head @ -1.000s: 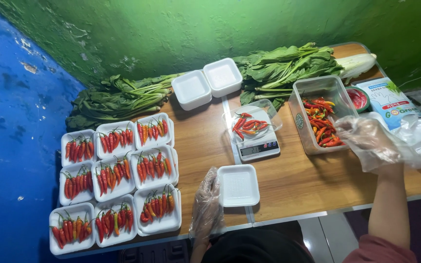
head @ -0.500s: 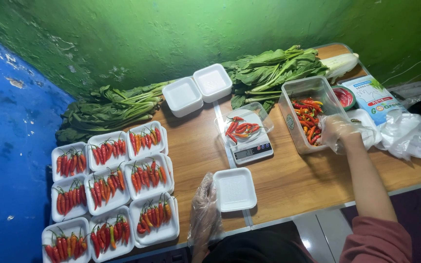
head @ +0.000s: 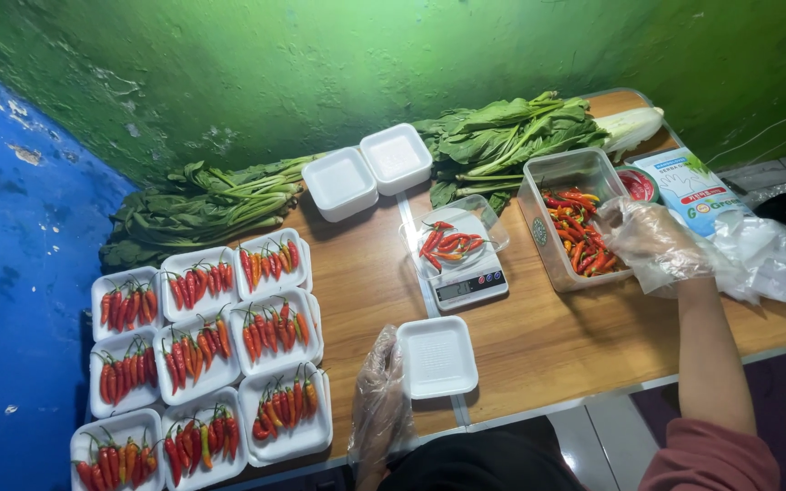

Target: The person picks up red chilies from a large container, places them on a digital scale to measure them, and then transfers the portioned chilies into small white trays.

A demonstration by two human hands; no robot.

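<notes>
Here we see our right hand (head: 652,244), in a loose clear plastic glove, resting on the right rim of a clear rectangular container (head: 568,218) of red and orange chillies; the fingers curl inward over the peppers, but we cannot tell whether they grip any. The container sits on the right part of the wooden table (head: 539,345), its long axis running from the far wall toward us, the chillies inside lying every which way. Our left hand (head: 379,395), also gloved, lies slack and holds nothing, its fingers touching the left edge of an empty white foam tray (head: 436,356) near the table's front edge. Between tray and container stands a small kitchen scale (head: 461,273) carrying a clear dish with a few chillies. To the left lie 9 filled foam trays (head: 202,355) in rows, their chillies mostly pointing away from us.
</notes>
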